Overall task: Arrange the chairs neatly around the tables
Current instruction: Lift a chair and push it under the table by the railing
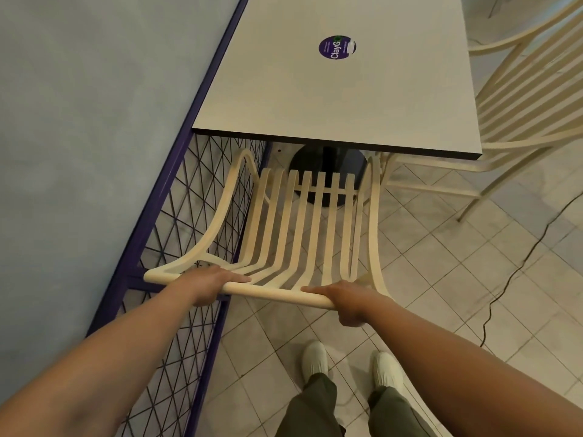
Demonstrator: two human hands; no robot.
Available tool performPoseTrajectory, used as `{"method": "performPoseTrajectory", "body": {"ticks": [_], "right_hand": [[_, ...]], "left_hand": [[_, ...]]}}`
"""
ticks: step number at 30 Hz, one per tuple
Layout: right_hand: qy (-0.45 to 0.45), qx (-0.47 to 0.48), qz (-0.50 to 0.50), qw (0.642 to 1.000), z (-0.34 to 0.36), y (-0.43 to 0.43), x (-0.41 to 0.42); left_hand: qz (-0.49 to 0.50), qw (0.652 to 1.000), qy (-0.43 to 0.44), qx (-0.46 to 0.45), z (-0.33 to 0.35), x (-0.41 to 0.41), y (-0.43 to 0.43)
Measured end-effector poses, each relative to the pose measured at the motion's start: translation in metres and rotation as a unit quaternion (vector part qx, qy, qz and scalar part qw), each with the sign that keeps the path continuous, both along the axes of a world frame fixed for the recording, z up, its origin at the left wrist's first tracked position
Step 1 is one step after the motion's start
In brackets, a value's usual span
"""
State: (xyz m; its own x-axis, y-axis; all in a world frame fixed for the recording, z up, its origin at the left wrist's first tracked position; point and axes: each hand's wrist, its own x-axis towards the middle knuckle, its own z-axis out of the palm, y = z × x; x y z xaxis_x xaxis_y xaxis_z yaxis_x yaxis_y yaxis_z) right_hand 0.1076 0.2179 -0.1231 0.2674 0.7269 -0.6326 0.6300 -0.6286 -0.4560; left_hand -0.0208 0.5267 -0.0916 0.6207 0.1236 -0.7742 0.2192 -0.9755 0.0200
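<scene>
Chair (274,293) top rail — L hand (211,283), R hand (344,301) round it

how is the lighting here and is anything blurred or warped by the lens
Head view: soft, even light, no glare on the table, dark shadow beneath it; the wide lens stretches the forearms toward the bottom corners; chair, left hand and right hand look sharp; small print on the sticker is too soft to read.
</scene>
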Motion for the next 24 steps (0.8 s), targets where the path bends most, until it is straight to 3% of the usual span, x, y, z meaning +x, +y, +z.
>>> {"method": "performPoseTrajectory", "body": {"ticks": [24], "right_hand": [[0.049, 0.005, 0.019, 0.999, 0.009, -0.022, -0.061]], "left_hand": [[0.001, 1.000, 0.021, -0.013, 0.014, -0.067, -0.025]]}}
